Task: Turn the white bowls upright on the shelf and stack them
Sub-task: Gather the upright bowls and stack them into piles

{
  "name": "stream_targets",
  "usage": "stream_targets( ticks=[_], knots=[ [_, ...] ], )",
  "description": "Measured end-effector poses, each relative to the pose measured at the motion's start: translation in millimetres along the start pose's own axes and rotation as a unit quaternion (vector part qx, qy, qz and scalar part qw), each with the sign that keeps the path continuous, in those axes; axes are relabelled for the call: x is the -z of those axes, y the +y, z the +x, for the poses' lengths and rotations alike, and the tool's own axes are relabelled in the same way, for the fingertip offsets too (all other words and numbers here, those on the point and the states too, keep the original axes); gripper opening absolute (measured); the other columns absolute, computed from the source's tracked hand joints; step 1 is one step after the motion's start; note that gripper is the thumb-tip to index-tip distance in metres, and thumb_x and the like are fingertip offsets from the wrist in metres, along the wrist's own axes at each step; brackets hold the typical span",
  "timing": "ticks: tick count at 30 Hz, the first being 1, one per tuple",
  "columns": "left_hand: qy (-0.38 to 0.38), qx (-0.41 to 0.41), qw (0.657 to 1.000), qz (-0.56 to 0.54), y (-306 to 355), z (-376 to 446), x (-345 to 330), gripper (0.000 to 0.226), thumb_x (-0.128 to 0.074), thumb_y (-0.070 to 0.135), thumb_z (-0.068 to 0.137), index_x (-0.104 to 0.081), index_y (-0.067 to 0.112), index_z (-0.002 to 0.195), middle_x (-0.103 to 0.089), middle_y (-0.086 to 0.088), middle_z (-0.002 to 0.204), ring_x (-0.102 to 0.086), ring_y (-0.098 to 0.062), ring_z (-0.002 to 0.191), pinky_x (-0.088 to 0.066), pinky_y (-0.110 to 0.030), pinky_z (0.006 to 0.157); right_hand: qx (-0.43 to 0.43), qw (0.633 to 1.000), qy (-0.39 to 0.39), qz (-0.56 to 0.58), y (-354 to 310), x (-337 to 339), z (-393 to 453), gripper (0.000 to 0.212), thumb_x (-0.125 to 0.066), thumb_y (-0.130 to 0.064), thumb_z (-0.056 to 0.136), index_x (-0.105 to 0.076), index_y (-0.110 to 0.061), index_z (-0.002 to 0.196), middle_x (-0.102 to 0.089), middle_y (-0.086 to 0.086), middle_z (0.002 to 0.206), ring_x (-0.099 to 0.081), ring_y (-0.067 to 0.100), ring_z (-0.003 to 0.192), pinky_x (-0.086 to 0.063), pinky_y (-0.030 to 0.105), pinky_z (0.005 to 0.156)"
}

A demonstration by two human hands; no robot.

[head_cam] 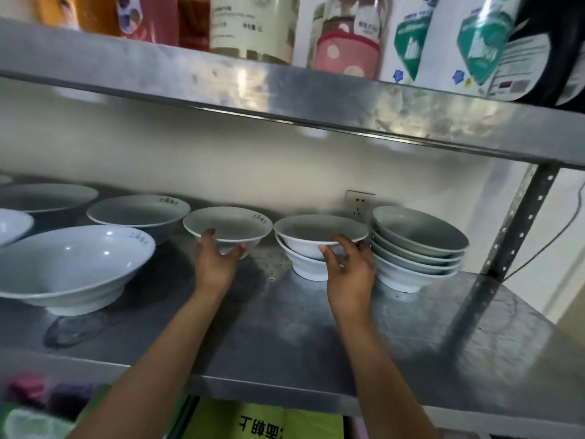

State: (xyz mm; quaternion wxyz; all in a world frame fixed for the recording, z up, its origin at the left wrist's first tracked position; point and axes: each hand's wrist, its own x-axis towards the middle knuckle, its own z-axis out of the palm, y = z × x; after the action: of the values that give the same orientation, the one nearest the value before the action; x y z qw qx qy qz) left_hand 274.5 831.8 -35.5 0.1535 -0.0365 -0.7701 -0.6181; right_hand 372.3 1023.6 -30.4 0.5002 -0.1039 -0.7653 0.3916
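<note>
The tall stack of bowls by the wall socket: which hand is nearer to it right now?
Right. The right hand grips the two-bowl stack just left of the tall stack; the left hand holds a single bowl farther left.

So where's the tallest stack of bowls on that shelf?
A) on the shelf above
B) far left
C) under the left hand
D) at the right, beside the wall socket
D: the tallest stack, several bowls nested upright, stands at the right end of the shelf, just right of the socket; the right hand holds a shorter pile.
</note>
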Motion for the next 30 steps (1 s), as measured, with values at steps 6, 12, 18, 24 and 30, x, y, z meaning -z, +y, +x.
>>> stream_targets(
  ticks=[6,12,18,24,30],
  knots=[
    [0.031,-0.007,0.999,0.016,-5,7,-3,0.056,-0.071,0.034,0.082,-0.048,0.012,0.128,-0.055,-0.017,0.129,-0.051,-0.032,0.119,-0.040,-0.032,0.093,0.012,0.993,-0.001,-0.116,0,1,-7,0.033,-0.070,-0.037,0.083,-0.068,-0.023,0.113,-0.050,0.009,0.135,-0.044,0.021,0.122,-0.033,0.019,0.092],
    [0.036,-0.032,0.997,0.058,-10,14,-1,0.050,-0.073,0.035,0.079,-0.053,0.010,0.118,-0.059,-0.017,0.121,-0.054,-0.034,0.112,-0.042,-0.033,0.087,-0.014,0.985,0.000,-0.173,10,-4,-11,0.031,-0.068,-0.040,0.084,-0.070,-0.024,0.111,-0.035,0.012,0.147,-0.033,0.028,0.135,-0.030,0.032,0.108],
    [0.065,-0.041,0.997,0.027,-13,13,0,0.042,-0.078,0.035,0.075,-0.058,0.014,0.105,-0.065,-0.015,0.101,-0.060,-0.032,0.096,-0.042,-0.030,0.077,-0.017,0.982,-0.039,-0.183,15,-1,-7,0.031,-0.063,-0.039,0.088,-0.068,-0.021,0.112,-0.044,0.012,0.142,-0.038,0.027,0.131,-0.030,0.034,0.108],
    [0.117,-0.078,0.989,-0.042,-11,8,5,0.036,-0.078,0.040,0.071,-0.057,0.025,0.095,-0.065,-0.005,0.088,-0.061,-0.025,0.084,-0.053,-0.041,0.078,-0.010,0.982,-0.017,-0.185,15,-4,-8,0.031,-0.066,-0.039,0.086,-0.069,-0.021,0.111,-0.051,0.008,0.136,-0.043,0.025,0.127,-0.031,0.032,0.105],
    [0.173,-0.127,0.968,-0.133,4,2,8,0.034,-0.079,0.036,0.072,-0.058,0.023,0.095,-0.064,-0.007,0.088,-0.059,-0.014,0.078,-0.054,-0.038,0.076,-0.031,0.983,-0.038,-0.179,8,-4,-10,0.053,-0.063,-0.034,0.086,-0.052,-0.019,0.135,-0.038,0.009,0.149,-0.031,0.026,0.139,-0.025,0.033,0.112]
  ],
)
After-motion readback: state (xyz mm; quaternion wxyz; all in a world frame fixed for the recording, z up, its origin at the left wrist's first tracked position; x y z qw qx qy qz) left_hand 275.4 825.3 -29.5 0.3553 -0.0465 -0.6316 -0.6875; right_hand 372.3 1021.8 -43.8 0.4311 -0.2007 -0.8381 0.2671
